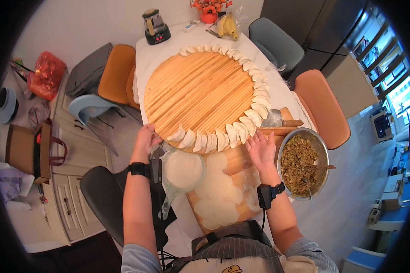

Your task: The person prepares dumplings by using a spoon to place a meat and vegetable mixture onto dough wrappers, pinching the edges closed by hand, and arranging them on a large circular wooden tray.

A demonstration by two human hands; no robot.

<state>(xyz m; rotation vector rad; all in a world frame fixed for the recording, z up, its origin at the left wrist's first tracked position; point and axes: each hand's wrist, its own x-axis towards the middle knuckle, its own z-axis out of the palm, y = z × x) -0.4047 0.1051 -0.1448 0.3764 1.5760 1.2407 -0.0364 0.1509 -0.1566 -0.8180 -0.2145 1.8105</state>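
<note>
A large round wooden board (196, 91) carries a line of white dumplings (232, 135) along its far, right and near rim. My left hand (146, 141) is closed on the board's near left edge, some fingers hidden under it. My right hand (261, 149) meets the near right edge beside the dumplings, palm turned up and fingers stretched and apart. Between my forearms, overlapping flat dough wrappers (217, 195) lie on a smaller wooden board (234, 166). Left of them, a clear handled dish (183, 169) holds pale flour.
A metal bowl of chopped filling (303, 166) with chopsticks and a spoon stands right of my right wrist. Beyond it lies a cleaver (282, 122). A kettle (155, 27), a red flower vase (208, 16) and bananas (228, 26) stand at the far end. Several chairs surround the table.
</note>
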